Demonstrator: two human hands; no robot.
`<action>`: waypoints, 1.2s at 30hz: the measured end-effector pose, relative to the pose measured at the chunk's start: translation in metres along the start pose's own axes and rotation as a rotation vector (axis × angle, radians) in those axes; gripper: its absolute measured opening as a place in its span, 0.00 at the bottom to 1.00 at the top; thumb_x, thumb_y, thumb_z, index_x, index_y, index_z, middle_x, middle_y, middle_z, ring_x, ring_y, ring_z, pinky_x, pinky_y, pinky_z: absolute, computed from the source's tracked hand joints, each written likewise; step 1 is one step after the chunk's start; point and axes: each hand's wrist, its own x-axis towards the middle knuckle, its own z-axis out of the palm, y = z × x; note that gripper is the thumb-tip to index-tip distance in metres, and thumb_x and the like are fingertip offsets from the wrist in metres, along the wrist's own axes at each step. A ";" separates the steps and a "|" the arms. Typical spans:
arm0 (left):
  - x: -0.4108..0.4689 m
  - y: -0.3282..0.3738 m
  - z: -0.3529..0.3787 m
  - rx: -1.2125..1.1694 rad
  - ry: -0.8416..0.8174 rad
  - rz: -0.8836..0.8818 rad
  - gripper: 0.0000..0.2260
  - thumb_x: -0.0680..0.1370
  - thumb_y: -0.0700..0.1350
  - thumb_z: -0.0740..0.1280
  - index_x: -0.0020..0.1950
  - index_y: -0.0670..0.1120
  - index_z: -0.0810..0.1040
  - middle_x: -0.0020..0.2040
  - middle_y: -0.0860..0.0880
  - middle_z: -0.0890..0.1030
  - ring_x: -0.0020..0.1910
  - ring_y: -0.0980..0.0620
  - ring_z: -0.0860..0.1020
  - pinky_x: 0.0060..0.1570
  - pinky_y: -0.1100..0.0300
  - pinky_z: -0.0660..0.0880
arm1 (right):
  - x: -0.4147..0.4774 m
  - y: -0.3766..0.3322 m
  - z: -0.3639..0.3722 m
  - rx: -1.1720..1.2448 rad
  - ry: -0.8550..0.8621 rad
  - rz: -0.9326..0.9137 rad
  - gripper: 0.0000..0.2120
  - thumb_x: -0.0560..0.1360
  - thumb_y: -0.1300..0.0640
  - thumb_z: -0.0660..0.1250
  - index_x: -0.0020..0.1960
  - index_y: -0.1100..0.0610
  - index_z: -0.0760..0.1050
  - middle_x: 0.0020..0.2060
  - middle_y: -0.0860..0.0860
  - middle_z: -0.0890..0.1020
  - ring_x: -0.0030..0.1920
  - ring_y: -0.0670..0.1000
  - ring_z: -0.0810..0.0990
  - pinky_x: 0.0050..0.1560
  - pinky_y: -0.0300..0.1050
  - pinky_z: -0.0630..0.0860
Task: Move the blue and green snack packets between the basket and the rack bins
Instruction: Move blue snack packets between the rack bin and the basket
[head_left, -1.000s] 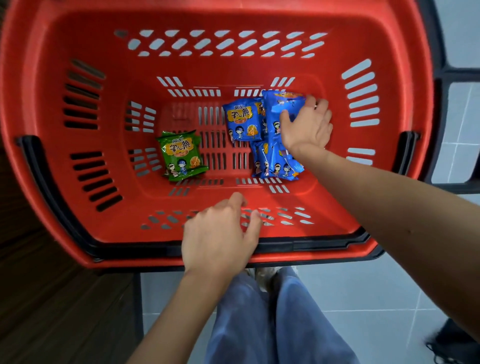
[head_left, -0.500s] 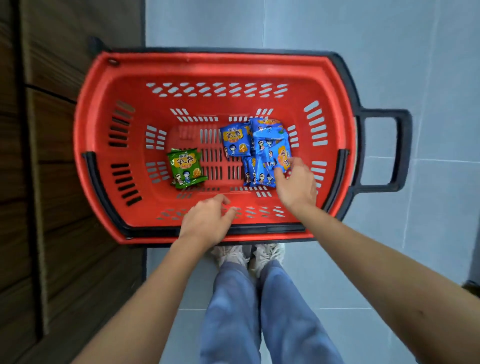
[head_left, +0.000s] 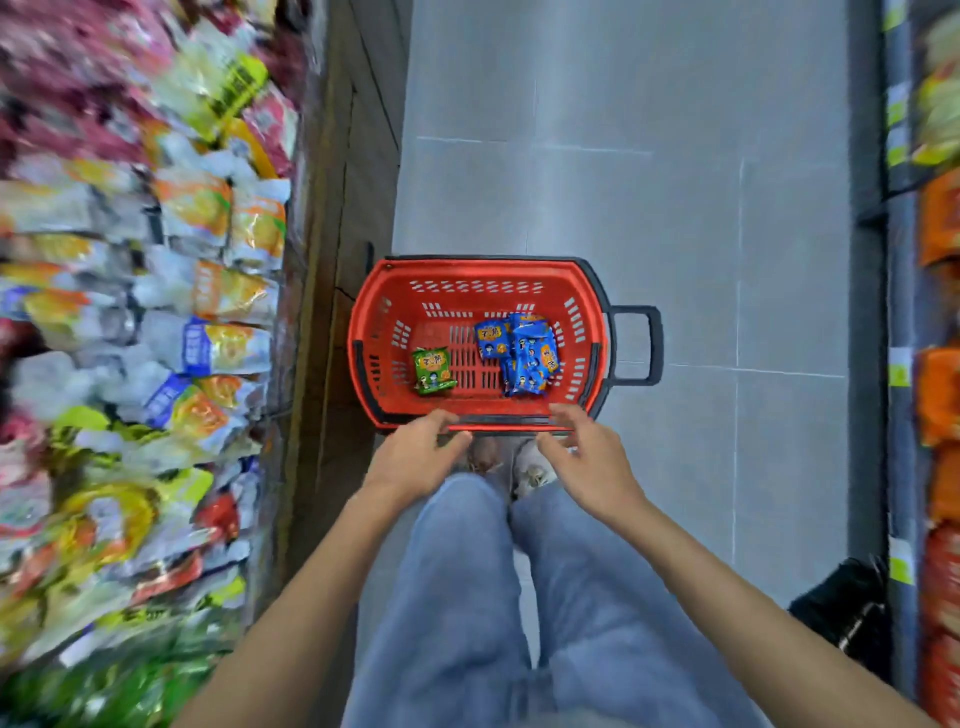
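Observation:
A red basket (head_left: 587, 291) with a black rim stands on the grey floor in front of my feet. Inside, one green snack packet (head_left: 432, 371) lies at the left. Several blue snack packets (head_left: 522, 351) are piled at the right. My left hand (head_left: 415, 457) hovers just short of the basket's near rim, fingers apart and holding nothing. At the rim's right end my right hand (head_left: 589, 457) does the same, empty and spread. The rack (head_left: 156, 338) on my left is packed with blurred snack bags; I cannot make out its bins.
The basket's black pull handle (head_left: 636, 345) sticks out to the right. A wooden rack base (head_left: 332, 322) runs along the basket's left side. Another shelf of orange packs (head_left: 935, 395) lines the right edge. A black bag (head_left: 841, 613) sits on the floor at lower right.
My right hand let go of the blue packets and came out of the basket. Both hands drew back to the near rim. My view rose, so the rack on the left appeared.

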 end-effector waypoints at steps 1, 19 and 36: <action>-0.018 0.001 -0.003 -0.025 0.015 -0.009 0.16 0.79 0.52 0.62 0.64 0.47 0.74 0.61 0.46 0.79 0.61 0.47 0.76 0.60 0.53 0.71 | -0.014 -0.007 -0.008 0.003 -0.016 -0.020 0.18 0.74 0.57 0.66 0.63 0.56 0.73 0.56 0.52 0.81 0.55 0.53 0.79 0.56 0.43 0.72; -0.224 0.014 0.113 -0.871 0.668 -0.382 0.11 0.79 0.43 0.64 0.61 0.44 0.76 0.51 0.50 0.77 0.47 0.54 0.76 0.48 0.67 0.67 | -0.091 -0.015 -0.072 -0.296 -0.585 -0.374 0.17 0.75 0.62 0.66 0.63 0.60 0.71 0.47 0.52 0.80 0.41 0.47 0.79 0.45 0.30 0.71; -0.360 -0.092 0.233 -1.600 1.244 -0.840 0.05 0.79 0.39 0.63 0.54 0.46 0.75 0.49 0.47 0.79 0.50 0.49 0.77 0.55 0.58 0.71 | -0.204 -0.114 0.149 -0.731 -1.074 -0.785 0.13 0.75 0.57 0.66 0.60 0.55 0.75 0.44 0.52 0.82 0.41 0.44 0.79 0.44 0.32 0.68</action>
